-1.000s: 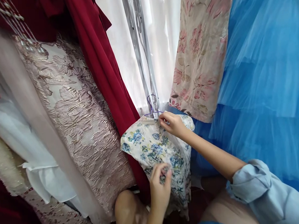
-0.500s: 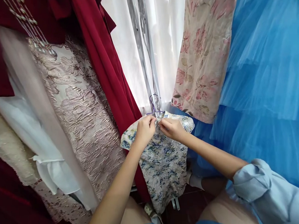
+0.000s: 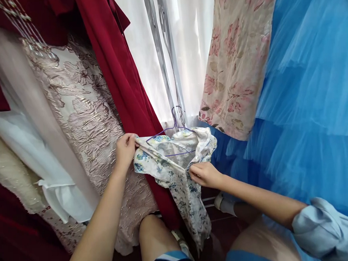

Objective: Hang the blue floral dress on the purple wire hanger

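Note:
A white dress with blue and yellow flowers [image 3: 182, 191] hangs in front of me, its neckline pulled wide apart. My left hand [image 3: 125, 151] pinches the dress's left shoulder edge and holds it out to the side. Lower down, my right hand [image 3: 205, 175] grips the front edge of the opening. Through the gap shows a thin purple hanger [image 3: 162, 131]; its left arm is bare of the shoulder cloth, while the right arm is partly covered by the dress. The hanger's hook hangs at a metal stand.
Upright metal poles [image 3: 162, 58] stand before a white curtain [image 3: 194, 64]. Dark red cloth [image 3: 123, 86] and a pink brocade dress [image 3: 90, 122] hang at left. On the right are a beige floral dress [image 3: 235, 77] and a blue tulle gown [image 3: 307, 94].
My left hand has moved left, drawing the shoulder of the dress off the hanger's left arm. My right hand has shifted downward, and the neckline now gapes open.

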The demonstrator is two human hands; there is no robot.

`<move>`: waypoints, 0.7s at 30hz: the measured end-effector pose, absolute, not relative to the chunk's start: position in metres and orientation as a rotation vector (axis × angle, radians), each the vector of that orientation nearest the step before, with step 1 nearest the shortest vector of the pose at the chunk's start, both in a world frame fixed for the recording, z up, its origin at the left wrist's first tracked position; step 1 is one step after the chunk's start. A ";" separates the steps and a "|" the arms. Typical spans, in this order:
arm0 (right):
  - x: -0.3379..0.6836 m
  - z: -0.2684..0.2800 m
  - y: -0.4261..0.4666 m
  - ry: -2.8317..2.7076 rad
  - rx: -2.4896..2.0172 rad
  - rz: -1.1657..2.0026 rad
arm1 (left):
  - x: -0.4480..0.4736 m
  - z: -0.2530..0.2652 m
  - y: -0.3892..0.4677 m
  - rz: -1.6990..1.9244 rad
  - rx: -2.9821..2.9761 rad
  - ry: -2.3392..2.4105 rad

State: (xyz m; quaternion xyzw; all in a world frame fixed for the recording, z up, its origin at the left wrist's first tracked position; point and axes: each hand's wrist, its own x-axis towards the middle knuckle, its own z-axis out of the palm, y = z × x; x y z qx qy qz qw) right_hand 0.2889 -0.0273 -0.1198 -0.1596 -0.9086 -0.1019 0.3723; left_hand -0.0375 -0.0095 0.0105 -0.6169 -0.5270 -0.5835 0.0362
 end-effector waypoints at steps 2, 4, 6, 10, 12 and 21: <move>0.281 -0.117 -0.032 -2.355 -0.395 -0.228 | -0.061 -0.009 -0.015 -1.731 -1.818 -1.661; 0.273 -0.118 -0.033 -2.409 -0.380 -0.207 | -0.074 -0.033 -0.019 -1.658 -1.783 -1.734; 0.268 -0.123 -0.033 -2.485 -0.398 -0.188 | -0.078 -0.061 -0.024 -1.587 -1.836 -1.839; 0.273 -0.145 -0.033 -2.705 -0.597 0.018 | -0.058 -0.105 -0.038 -1.415 -2.286 -1.957; 0.278 -0.155 -0.034 -2.767 -0.707 0.263 | -0.034 -0.112 -0.048 -1.383 -2.499 -1.928; 0.256 -0.139 -0.051 -1.975 -0.448 1.441 | 0.104 -0.068 -0.087 -1.325 -2.982 -1.485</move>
